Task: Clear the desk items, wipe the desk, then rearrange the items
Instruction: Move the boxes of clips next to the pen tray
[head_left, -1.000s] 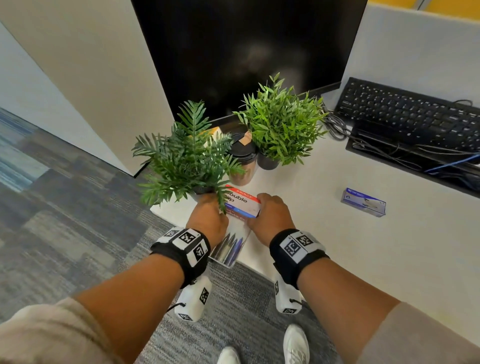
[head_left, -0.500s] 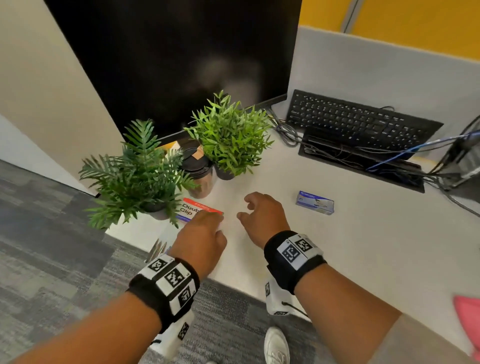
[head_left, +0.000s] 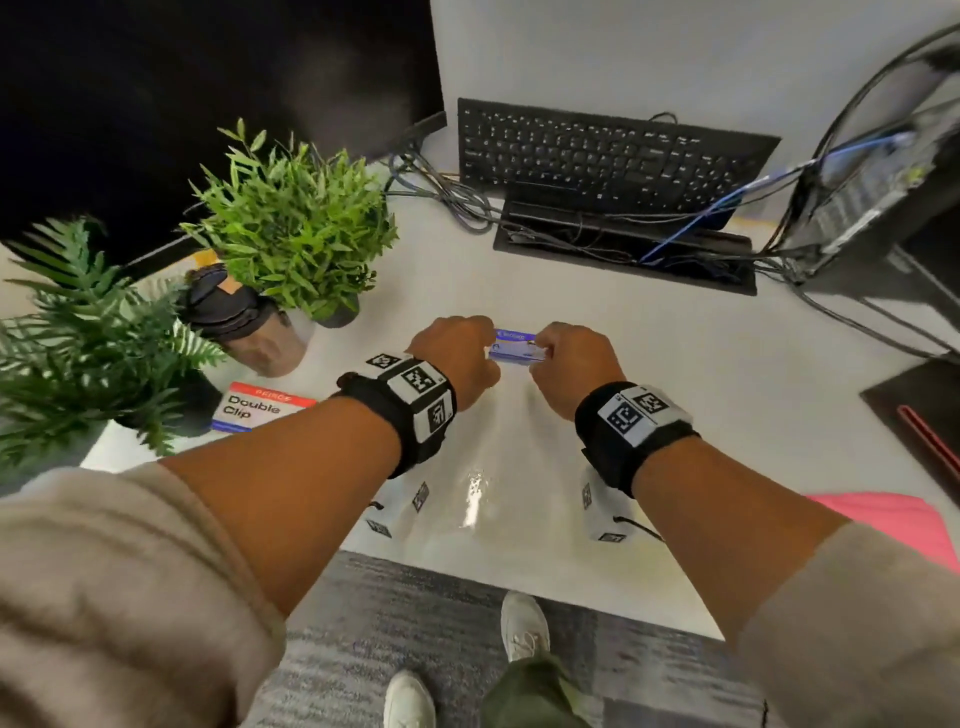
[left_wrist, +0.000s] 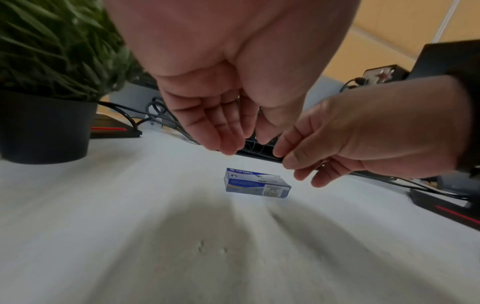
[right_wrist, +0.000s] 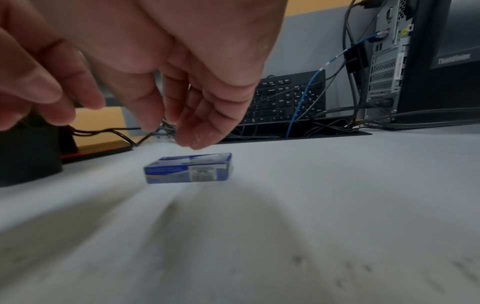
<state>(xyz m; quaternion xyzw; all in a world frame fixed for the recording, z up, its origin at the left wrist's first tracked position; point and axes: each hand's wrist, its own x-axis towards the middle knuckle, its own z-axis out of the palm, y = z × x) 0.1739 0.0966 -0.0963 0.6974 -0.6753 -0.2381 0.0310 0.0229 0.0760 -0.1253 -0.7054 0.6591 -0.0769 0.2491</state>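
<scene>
A small blue box (head_left: 517, 347) lies flat on the white desk (head_left: 675, 405), near its middle. My left hand (head_left: 456, 354) hovers at the box's left end and my right hand (head_left: 571, 364) at its right end. In the left wrist view the left hand (left_wrist: 207, 115) hangs above the box (left_wrist: 257, 183) with loosely bent fingers, not touching it. The right wrist view shows the right hand (right_wrist: 197, 98) likewise just above the box (right_wrist: 188, 168), holding nothing.
Two potted green plants (head_left: 296, 228) (head_left: 78, 343), a brown cup with a black lid (head_left: 239, 322) and a "Double Clip" box (head_left: 260, 408) crowd the desk's left corner. A keyboard (head_left: 608, 156), cables (head_left: 457, 202) and a PC tower (head_left: 883, 192) stand behind. A pink cloth (head_left: 893, 525) lies at the right.
Both hands left the Double Clip box by the plants and moved right to the small blue box. The view swung right with them.
</scene>
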